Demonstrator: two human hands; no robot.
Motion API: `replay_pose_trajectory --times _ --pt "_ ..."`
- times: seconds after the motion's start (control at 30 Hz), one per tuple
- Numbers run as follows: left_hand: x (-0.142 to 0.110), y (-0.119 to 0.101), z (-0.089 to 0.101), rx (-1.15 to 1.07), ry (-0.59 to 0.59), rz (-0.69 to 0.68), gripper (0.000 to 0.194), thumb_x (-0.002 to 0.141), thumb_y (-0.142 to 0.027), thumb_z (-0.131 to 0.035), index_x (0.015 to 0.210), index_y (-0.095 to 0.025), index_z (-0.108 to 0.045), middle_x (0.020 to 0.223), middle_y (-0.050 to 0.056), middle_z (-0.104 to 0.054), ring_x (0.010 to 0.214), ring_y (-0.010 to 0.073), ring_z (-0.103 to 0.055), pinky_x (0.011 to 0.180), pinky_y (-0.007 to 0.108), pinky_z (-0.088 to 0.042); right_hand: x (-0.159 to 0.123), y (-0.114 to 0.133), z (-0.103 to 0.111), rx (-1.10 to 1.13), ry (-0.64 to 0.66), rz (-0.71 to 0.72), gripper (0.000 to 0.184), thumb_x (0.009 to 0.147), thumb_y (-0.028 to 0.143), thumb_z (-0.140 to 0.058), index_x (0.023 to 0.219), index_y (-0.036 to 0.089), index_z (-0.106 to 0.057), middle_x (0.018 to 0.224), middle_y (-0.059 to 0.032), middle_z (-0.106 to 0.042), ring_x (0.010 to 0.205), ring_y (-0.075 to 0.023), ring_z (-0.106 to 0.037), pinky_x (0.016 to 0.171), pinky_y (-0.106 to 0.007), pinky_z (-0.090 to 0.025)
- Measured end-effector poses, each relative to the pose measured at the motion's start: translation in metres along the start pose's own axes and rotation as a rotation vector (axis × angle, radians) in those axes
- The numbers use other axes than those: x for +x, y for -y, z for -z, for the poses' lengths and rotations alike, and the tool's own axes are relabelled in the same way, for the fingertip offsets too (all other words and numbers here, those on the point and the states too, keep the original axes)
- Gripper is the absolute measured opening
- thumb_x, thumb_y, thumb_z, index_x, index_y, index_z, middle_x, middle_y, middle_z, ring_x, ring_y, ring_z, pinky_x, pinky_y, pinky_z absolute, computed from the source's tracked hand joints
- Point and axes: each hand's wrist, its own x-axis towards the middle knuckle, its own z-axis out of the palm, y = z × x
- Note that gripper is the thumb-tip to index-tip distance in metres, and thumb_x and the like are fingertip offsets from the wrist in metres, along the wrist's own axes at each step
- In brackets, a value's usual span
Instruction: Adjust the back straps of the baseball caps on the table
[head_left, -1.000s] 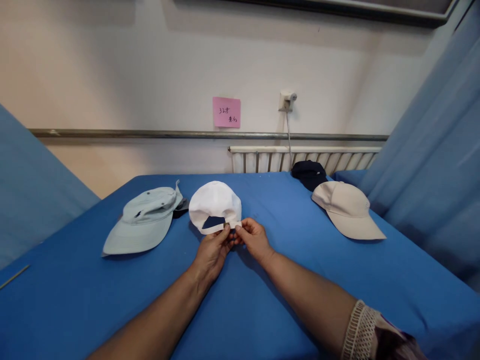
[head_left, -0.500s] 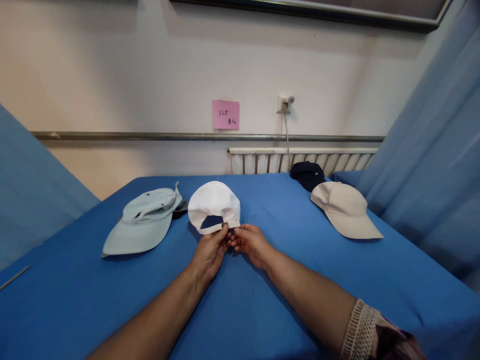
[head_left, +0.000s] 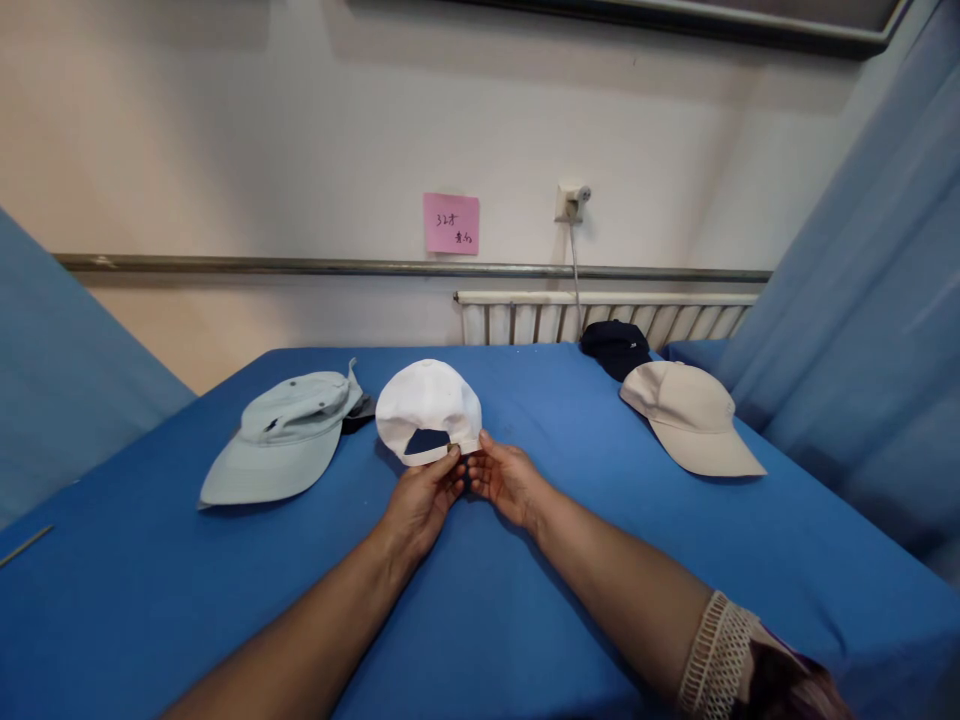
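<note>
A white baseball cap (head_left: 429, 398) stands at the middle of the blue-covered table, its back opening and adjusting strap facing me. My left hand (head_left: 426, 500) pinches the strap near its buckle, thumb on top and fingers beneath. Just to the right, my right hand (head_left: 504, 482) grips the strap's right end at the cap's edge, thumb up, its other fingers curled below. The fingertips of both hands nearly meet under the strap. The cap's brim is hidden behind its crown.
A pale blue-green cap (head_left: 281, 440) lies to the left, with a dark item (head_left: 360, 412) behind it. On the right are a beige cap (head_left: 690, 420) and a navy cap (head_left: 615, 347). A thin stick (head_left: 26, 546) lies at far left. Blue curtains (head_left: 862, 290) hang at both sides.
My right thumb has shifted right and slightly up along the strap, to the cap's edge. The left hand keeps its pinch by the buckle. The caps have stayed in place.
</note>
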Motion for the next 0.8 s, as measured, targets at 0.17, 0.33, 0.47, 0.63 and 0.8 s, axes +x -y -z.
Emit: replay_pose_trajectory --times 0.17,0.33,0.47,0.63,0.8 --pt "-0.0006 0.0003 -0.0015 0.027 0.011 -0.003 0.012 0.075 -0.011 -0.075 0.086 -0.011 -0.071 0.073 0.006 -0.071 0.063 0.0121 -0.064 0.055 0.020 -0.052 0.0035 0.0010 0.0010 0.010 0.002 -0.046 0.027 0.091 0.035 -0.060 0.081 0.011 -0.065 0.061 -0.0025 -0.065 0.053 -0.0107 -0.061 0.052 -0.021 -0.045" --pt "0.0012 0.0007 -0.0005 0.039 0.027 0.010 0.012 0.076 -0.013 -0.074 0.087 -0.010 -0.071 0.076 0.007 -0.072 0.064 0.0130 -0.065 0.057 0.021 -0.053 0.0048 0.0004 0.0025 0.015 0.016 -0.061 0.025 0.092 0.030 -0.057 0.081 0.010 -0.066 0.062 -0.0033 -0.066 0.055 -0.0108 -0.062 0.053 -0.021 -0.044" --pt "0.0016 0.0009 -0.0002 0.044 0.028 0.001 0.010 0.076 -0.014 -0.074 0.086 -0.010 -0.071 0.072 0.007 -0.071 0.062 0.0126 -0.064 0.056 0.021 -0.052 0.0052 -0.0012 0.0038 0.003 0.024 -0.018 0.019 0.088 0.028 -0.061 0.081 0.010 -0.066 0.064 -0.0028 -0.066 0.055 -0.0109 -0.061 0.055 -0.022 -0.045" --pt "0.0003 0.0012 -0.0011 0.052 0.027 -0.017 0.010 0.076 -0.015 -0.075 0.085 -0.010 -0.072 0.071 0.006 -0.071 0.062 0.0118 -0.064 0.056 0.020 -0.052 0.0071 -0.0043 0.0073 0.006 0.043 0.011 0.016 0.081 0.027 -0.071 0.079 0.012 -0.065 0.066 -0.0021 -0.067 0.057 -0.0110 -0.062 0.057 -0.023 -0.045" --pt "0.0007 0.0018 -0.0014 0.059 0.017 -0.026 0.011 0.076 -0.015 -0.075 0.085 -0.010 -0.072 0.071 0.006 -0.071 0.062 0.0118 -0.064 0.055 0.020 -0.051 0.0064 -0.0047 0.0070 0.004 0.032 0.013 0.016 0.080 0.027 -0.072 0.077 0.013 -0.065 0.066 -0.0023 -0.068 0.057 -0.0112 -0.061 0.056 -0.023 -0.045"
